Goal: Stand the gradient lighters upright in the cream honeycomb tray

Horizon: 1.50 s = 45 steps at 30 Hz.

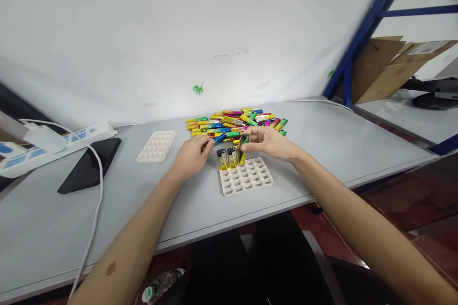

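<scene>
My right hand (266,140) pinches an upright green and yellow lighter (244,142) with a dark top. The lower end of that lighter is at the back row of a white tray with holes (247,181). Two clear lighters with yellow lower parts and black tops, a left one (222,159) and a right one (232,157), stand upright in the same row. To the left of the tray, my left hand (191,156) is closed, with a blue lighter (219,138) at its fingertips; the fingers partly hide it. Behind both hands lies a pile of shiny multicoloured lighters (234,123).
Another white holed tray (156,147) lies to the left. Farther left are a black phone (89,166), a power strip (89,133) and a white cable (98,190). A wall rises behind the grey table (322,143). Blue shelving (361,24) and cardboard boxes (393,71) stand right; a bottle (162,286) is below.
</scene>
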Motion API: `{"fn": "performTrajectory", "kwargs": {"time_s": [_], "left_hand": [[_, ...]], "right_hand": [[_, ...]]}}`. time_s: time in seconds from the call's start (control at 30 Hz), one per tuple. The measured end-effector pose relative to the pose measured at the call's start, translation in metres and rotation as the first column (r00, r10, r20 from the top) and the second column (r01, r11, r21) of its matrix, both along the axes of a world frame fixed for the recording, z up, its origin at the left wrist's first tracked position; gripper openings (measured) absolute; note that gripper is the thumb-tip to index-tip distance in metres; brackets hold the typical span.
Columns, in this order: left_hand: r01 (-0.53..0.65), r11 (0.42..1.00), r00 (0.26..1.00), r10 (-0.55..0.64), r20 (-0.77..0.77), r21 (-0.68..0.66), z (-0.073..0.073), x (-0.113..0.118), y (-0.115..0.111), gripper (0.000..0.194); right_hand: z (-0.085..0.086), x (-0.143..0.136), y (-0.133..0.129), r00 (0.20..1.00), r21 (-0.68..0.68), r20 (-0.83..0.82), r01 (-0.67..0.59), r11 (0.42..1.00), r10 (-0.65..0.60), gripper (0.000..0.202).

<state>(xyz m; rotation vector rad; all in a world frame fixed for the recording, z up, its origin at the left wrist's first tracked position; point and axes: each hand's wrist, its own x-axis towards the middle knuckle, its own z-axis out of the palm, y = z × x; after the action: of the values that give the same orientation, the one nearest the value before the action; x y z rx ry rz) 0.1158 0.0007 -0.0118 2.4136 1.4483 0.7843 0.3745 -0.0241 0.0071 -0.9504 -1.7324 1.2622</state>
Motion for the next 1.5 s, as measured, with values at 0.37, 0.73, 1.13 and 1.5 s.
{"fn": "performTrajectory", "kwargs": {"time_s": [0.37,0.73,1.13,1.5], "left_hand": [[0.005,1.000,1.000,-0.004,0.023,-0.027,0.001,0.003,-0.002,0.035],[-0.019,0.991,0.965,0.054,0.258,-0.134,0.003,0.005,-0.004,0.043],[0.066,0.989,0.920,-0.011,0.391,-0.128,-0.001,0.020,-0.006,0.039],[-0.089,0.984,0.954,0.130,-0.272,0.158,-0.009,-0.003,0.006,0.034]], "right_hand": [[0.000,-0.002,-0.005,0.982,0.158,0.189,-0.053,0.986,0.022,0.035],[-0.007,-0.007,0.006,0.955,0.270,0.030,0.275,0.923,-0.294,0.047],[-0.019,-0.031,0.018,0.967,0.155,-0.169,0.218,0.964,-0.191,0.029],[-0.012,-0.019,0.020,0.770,-0.229,-0.472,0.364,0.903,-0.430,0.022]]}}
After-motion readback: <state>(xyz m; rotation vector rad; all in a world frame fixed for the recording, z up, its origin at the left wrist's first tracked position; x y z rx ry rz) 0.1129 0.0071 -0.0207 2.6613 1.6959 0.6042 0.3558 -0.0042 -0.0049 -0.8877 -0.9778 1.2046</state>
